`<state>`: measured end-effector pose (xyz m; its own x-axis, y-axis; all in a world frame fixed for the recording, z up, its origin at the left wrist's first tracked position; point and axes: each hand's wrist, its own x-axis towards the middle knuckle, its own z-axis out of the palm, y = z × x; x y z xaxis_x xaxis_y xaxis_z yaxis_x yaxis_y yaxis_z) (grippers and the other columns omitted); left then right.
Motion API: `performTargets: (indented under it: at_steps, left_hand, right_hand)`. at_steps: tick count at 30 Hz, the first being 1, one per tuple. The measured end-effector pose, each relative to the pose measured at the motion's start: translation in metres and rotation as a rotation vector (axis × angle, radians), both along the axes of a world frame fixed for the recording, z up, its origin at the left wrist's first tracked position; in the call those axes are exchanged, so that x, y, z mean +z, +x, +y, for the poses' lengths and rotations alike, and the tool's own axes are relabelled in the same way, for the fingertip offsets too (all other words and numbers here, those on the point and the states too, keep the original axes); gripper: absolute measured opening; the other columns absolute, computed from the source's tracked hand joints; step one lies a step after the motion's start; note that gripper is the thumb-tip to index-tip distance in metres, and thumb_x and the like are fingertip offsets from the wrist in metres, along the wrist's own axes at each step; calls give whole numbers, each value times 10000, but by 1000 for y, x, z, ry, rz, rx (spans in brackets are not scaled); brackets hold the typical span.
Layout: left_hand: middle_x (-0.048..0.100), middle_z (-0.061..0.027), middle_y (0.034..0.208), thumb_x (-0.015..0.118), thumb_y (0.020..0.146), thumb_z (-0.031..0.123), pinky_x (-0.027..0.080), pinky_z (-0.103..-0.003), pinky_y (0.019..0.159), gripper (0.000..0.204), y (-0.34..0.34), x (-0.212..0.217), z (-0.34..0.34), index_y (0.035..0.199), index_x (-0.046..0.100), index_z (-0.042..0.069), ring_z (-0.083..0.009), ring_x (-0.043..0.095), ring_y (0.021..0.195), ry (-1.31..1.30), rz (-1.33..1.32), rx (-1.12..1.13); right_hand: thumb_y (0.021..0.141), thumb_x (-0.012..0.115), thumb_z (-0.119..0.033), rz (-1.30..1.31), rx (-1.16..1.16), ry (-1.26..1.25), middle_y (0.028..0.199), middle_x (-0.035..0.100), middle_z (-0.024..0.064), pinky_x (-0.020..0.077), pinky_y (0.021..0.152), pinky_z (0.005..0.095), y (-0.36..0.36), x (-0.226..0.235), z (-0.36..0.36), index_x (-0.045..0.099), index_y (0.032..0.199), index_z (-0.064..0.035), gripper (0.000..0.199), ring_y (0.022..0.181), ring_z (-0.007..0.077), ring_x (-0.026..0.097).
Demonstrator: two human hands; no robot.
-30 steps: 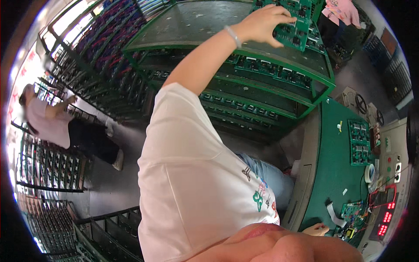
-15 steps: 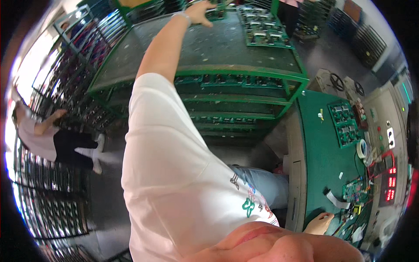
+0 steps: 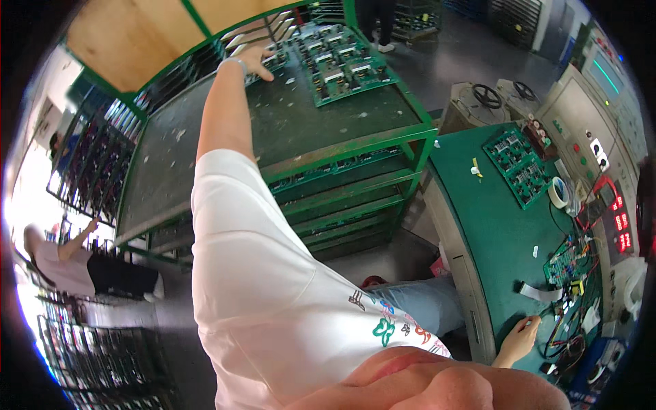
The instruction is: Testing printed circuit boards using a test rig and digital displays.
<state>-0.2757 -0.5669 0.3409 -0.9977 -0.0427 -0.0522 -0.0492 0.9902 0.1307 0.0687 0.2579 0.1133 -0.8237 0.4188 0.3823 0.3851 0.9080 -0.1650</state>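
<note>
My left arm stretches far out over the top of a green metal rack [image 3: 178, 130]. At its end my left hand [image 3: 249, 61] lies over a small green circuit board [image 3: 277, 63], thumb and fingers spread apart. Just right of that board lies a larger panel of green circuit boards [image 3: 342, 65] with dark and pale parts. My right hand [image 3: 521, 339] rests on the green bench top [image 3: 471, 225], its fingers curled together; what they hold, if anything, is too small to make out. Near it are a grey ribbon cable [image 3: 540, 292] and a wired circuit board [image 3: 564, 265].
On the bench sit another board panel [image 3: 518, 166], a tape roll [image 3: 559, 193] and a red-edged meter [image 3: 596, 205]. A test console [image 3: 581, 130] with red digits stands along the right. More boards fill the rack's lower shelves. Another person [image 3: 68, 263] works at racks on the left.
The view has turned, so the rack's top and its boards sit further left and lower. My left hand stays at the small circuit board. My right hand remains on the bench.
</note>
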Motion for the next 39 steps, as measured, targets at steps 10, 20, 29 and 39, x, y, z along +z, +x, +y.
performTargets:
  at_steps: [10,20,29,39]
  left_hand:
    - [438,-167,1493,881,672,304,343,-391,1128,951,-49,-1,8,1474,424,76,-290,438,1361,-53,-30,125]
    - [452,-219,1440,843,684,404,316,-423,1142,852,-99,6,-40,1385,513,50,-359,393,1366,-288,346,-424]
    - [596,-134,1267,679,879,225,429,-376,1035,444,-14,24,393,1275,590,45,-288,559,1191,117,341,-1051]
    - [450,-266,1421,739,799,515,366,-424,1108,849,-14,-150,593,1392,463,-26,-378,432,1337,189,143,-869]
  right_hand:
    - [988,505,-172,29,-28,7,929,634,142,483,602,458,-4,-7,3,493,992,-72,101,781,382,628]
    - [937,555,-158,-48,58,-36,975,637,139,506,616,485,-17,5,9,488,1018,-90,125,783,401,635]
    - [919,579,-208,140,334,25,876,606,106,530,556,464,-95,48,-23,525,949,-100,125,655,349,644]
    - [836,653,-154,365,462,103,723,516,50,487,469,359,-101,22,-26,510,831,-97,154,558,228,611]
